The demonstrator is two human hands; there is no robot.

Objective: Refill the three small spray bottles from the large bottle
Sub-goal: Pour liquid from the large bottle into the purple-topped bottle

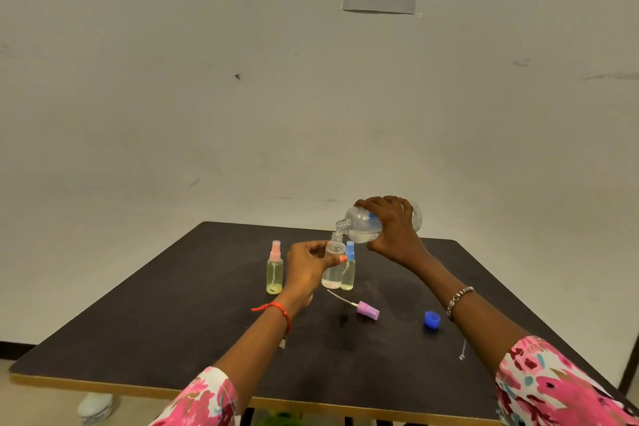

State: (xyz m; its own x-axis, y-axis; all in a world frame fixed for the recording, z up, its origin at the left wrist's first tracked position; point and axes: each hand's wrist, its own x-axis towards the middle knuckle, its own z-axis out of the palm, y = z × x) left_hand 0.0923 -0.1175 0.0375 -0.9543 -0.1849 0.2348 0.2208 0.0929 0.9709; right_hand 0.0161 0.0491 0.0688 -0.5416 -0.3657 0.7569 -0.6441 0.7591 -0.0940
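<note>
Floral sleeves (570, 387) reached over the dark surface (173, 322), both grips busy.
The left grip (307, 266) clamped an upright, uncapped small bottle (333, 273). The right grip (394, 228) wrapped the tilted large bottle (359, 225), its mouth just above that neck. A pink-topped bottle (275, 270) stood left of the left grip, a blue-topped bottle (349, 273) just right of it. A purple spray head (368, 308) and blue cap (431, 319) lay nearer the camera than the right grip.
</note>
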